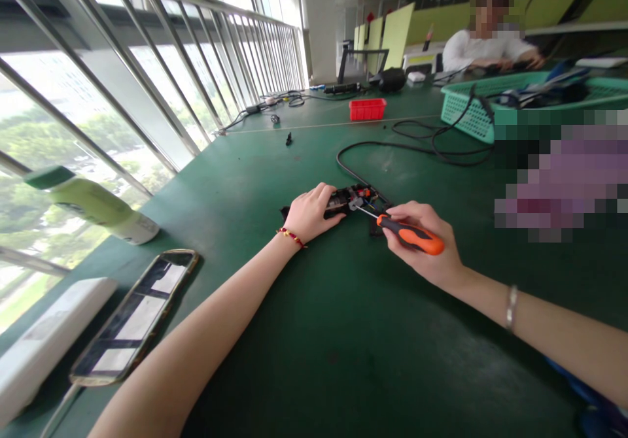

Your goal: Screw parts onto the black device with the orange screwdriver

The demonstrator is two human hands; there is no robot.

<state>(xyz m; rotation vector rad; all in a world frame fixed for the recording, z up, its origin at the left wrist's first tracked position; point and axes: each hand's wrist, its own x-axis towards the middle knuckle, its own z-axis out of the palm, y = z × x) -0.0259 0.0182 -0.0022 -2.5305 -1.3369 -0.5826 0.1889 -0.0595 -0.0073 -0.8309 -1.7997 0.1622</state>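
My right hand [426, 242] grips a screwdriver [412, 234] with an orange and black handle. Its thin shaft points left, and the tip meets the inside of an opened black electrical device [350, 201]. Coloured wires and a small grey part show in that device, and a black cable runs out of it. From the left, my left hand [313, 214] wraps over the black body and holds it on the green table [294, 333]. The hand hides much of the device's left end. Exactly what the screwdriver tip touches is too small to make out.
A red basket [367, 110] and a green basket [468, 112] with tools stand farther back, the black cable [417, 145] looping near them. At left are a bottle [95, 202], a phone [140, 314] and a white box [53, 340]. A person [483, 49] sits across the table.
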